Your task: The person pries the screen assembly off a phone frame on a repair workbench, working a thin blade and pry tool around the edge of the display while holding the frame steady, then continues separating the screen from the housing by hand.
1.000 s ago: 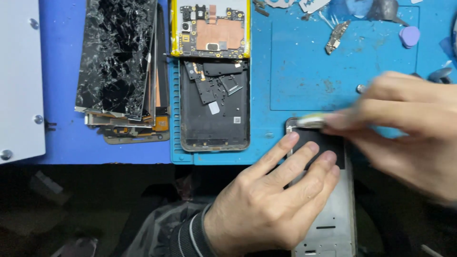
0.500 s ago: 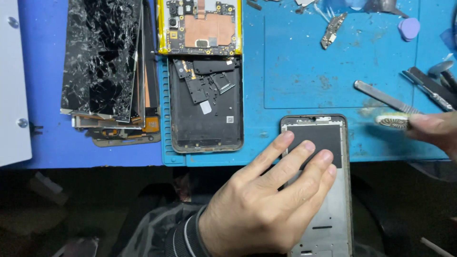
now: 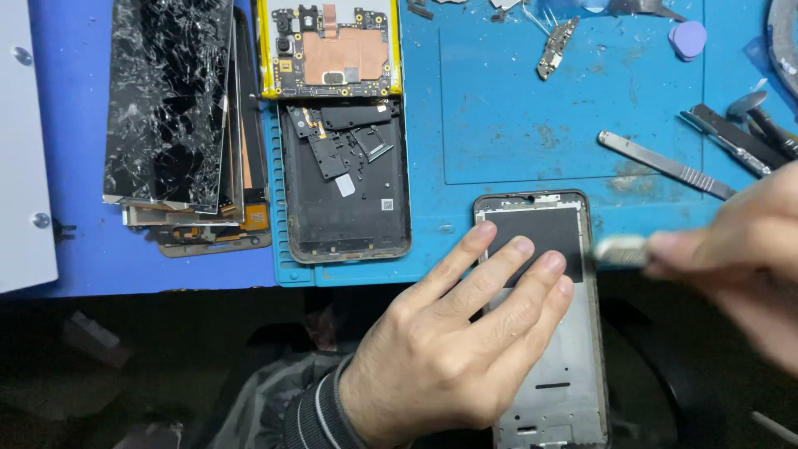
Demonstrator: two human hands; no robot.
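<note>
My left hand (image 3: pixel 465 333) lies flat, fingers spread, on a bare phone frame (image 3: pixel 553 374) that hangs over the near edge of the blue work mat (image 3: pixel 532 125). A dark panel (image 3: pixel 549 229) fills the frame's upper part, just beyond my fingertips. My right hand (image 3: pixel 736 249), blurred with motion, is at the frame's right edge. It pinches a small pale metal tool (image 3: pixel 623 249), whose tip sits close to the frame's right rim.
On the mat lie an opened phone back with black shields (image 3: pixel 345 179), a circuit board in a yellow frame (image 3: pixel 328 50), a steel scalpel handle (image 3: pixel 665 164), tweezers (image 3: pixel 731 137), a purple pick (image 3: pixel 688 37) and a small flex part (image 3: pixel 553 48). Cracked screens (image 3: pixel 170 108) are stacked at left.
My right hand pulled away to the right with the tool half a second ago and has now come back toward the frame's right edge. The left hand stays pressed on the frame.
</note>
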